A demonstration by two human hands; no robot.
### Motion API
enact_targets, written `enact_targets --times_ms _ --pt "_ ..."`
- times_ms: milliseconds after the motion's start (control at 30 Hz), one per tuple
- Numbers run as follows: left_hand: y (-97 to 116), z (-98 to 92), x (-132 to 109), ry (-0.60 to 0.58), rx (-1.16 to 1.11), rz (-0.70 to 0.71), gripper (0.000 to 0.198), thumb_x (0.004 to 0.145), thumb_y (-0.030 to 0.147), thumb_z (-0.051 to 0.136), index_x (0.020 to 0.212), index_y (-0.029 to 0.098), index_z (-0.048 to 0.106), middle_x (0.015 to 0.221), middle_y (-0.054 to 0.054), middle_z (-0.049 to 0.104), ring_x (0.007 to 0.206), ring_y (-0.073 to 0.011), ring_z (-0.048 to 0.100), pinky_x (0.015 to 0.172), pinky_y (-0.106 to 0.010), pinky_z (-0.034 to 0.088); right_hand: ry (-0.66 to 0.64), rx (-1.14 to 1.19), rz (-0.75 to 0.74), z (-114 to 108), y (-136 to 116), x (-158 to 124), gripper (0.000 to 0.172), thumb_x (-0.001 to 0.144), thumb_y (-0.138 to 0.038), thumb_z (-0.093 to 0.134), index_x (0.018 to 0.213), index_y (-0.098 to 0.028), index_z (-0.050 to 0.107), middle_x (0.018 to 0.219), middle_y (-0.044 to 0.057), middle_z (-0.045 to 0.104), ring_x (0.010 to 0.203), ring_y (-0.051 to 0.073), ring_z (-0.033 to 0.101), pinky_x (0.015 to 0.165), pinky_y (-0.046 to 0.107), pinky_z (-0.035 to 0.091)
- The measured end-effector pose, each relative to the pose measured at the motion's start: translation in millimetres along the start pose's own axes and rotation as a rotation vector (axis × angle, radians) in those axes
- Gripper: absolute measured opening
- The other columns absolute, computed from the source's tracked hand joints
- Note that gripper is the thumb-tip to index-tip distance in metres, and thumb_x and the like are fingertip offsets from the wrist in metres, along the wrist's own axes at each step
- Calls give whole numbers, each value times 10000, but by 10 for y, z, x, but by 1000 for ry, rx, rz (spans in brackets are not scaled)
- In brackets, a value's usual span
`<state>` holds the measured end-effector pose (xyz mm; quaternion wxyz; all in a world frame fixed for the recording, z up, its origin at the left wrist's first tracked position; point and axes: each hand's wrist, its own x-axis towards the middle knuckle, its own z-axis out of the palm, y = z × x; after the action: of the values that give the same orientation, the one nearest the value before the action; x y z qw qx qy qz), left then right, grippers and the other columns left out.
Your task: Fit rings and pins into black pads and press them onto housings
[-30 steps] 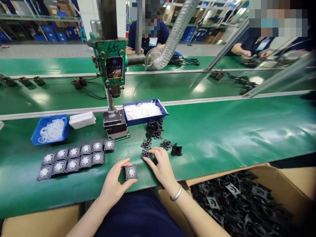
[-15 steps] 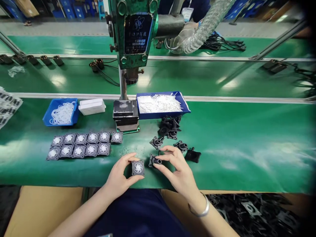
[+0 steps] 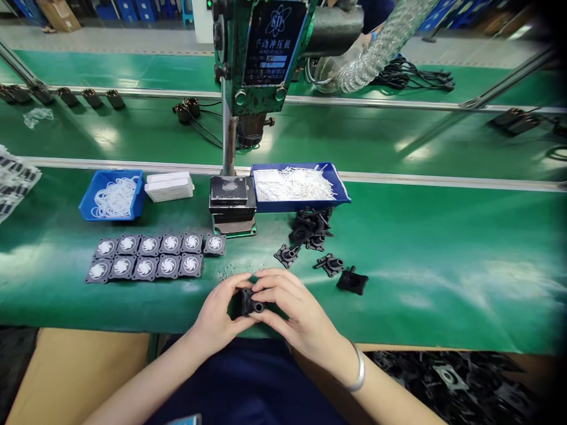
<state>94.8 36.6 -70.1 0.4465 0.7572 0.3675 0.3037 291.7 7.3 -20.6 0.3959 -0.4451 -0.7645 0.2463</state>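
Left hand and right hand both pinch the black housing. Best aligned square, with even fingertip pressure.

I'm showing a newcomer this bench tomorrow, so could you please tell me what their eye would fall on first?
Probably the two hands meeting at the near edge of the green table, where the left hand and right hand pinch a small black part between them. Behind stands a tall green press, and to the left lie two neat rows of black squares with white swirls.
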Motion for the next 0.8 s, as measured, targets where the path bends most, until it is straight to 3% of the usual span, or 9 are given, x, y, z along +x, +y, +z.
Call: enact_targets --times_ms 167,400,700,800 --pt "-16 10 -1 16 9 -2 586 844 329 726 1349 264 436 1173 -85 658 1069 -242 673 935 -420 583 30 8 30 49 -7 -7 152 943 -235 629 1092 -240 606 1055 73 660 1148 245 595 972 461 538" --pt "24 -15 -3 15 -27 17 592 830 342 755 1343 288 464 1254 -75 648 1098 -226 667 951 -395 578 -39 115 93 77 89 -30 105 943 -286 637 1033 -245 603 1013 48 667 1091 217 614 1021 456 500" --pt "-32 -46 -1 -15 21 71 556 820 386 759 1302 255 515 1224 -87 673 1095 -237 675 949 -387 579 -36 129 54 149 124 -72 127 941 -265 640 1053 -252 583 1042 44 649 1128 207 586 1019 422 492" --pt "67 -117 43 7 52 134 524 809 388 768 1263 246 549 1155 -83 697 1024 -228 694 899 -360 595 -52 99 37 36 120 -13 150 941 -326 636 1067 -259 589 1100 55 638 1147 209 588 992 389 522"
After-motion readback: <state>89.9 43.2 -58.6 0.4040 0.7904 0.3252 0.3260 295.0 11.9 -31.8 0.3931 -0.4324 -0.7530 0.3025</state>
